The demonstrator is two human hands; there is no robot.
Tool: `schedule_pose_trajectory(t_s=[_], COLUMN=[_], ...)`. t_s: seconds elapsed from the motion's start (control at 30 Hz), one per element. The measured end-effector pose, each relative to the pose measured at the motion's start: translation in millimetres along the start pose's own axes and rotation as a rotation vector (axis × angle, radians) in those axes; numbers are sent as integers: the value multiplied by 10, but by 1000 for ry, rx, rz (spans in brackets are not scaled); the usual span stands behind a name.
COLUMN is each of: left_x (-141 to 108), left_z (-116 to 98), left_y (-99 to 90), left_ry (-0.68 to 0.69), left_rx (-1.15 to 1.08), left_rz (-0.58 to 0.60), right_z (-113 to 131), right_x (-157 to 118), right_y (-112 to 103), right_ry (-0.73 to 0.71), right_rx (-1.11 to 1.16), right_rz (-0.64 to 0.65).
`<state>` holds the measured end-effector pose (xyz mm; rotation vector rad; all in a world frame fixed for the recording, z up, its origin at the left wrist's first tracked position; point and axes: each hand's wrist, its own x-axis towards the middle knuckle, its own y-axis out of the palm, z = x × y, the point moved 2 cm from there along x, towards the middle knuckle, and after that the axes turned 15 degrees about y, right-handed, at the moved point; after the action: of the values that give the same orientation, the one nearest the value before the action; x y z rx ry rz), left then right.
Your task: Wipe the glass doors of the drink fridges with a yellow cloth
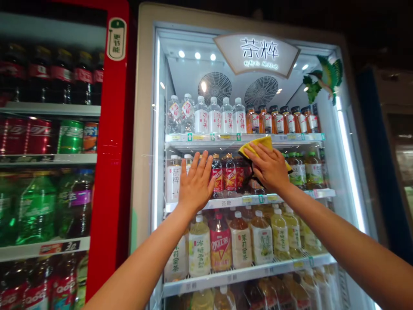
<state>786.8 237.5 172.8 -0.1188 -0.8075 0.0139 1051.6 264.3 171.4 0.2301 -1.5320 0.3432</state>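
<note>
My left hand [196,181] is raised with its fingers stretched out, palm toward the glass door [190,144] of a lit drinks fridge, and appears to rest on it. Nothing is in that hand. Higher and to the right, my right hand [267,165] holds a yellow cleaning cloth [265,143] with a dark edge, pressed against the same glass. Part of the cloth is hidden beneath the palm and fingers. Behind the glass, red-labelled bottles [230,174] stand on the shelf between my two hands.
Bottles of tea [219,245] and water [201,114] fill several shelves inside the fridge. A glowing sign [258,54] spans the top, with a green leafy decoration [325,77] at the upper right. A red-framed fridge [111,150] of sodas stands at the left.
</note>
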Motion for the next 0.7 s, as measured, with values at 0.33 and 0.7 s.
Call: schedule_pose_trajectory(t_s=[0.33,0.7], left_x=[-41,-47], left_z=[-1,-22], left_y=[-46,-36], left_ry=[-8,-24], left_rx=[68,82], left_rz=[55,76], right_z=[802,659], right_x=[-3,55], right_y=[253,227], right_ry=[-33,134], right_rx=[123,160], right_rz=[-52,-159])
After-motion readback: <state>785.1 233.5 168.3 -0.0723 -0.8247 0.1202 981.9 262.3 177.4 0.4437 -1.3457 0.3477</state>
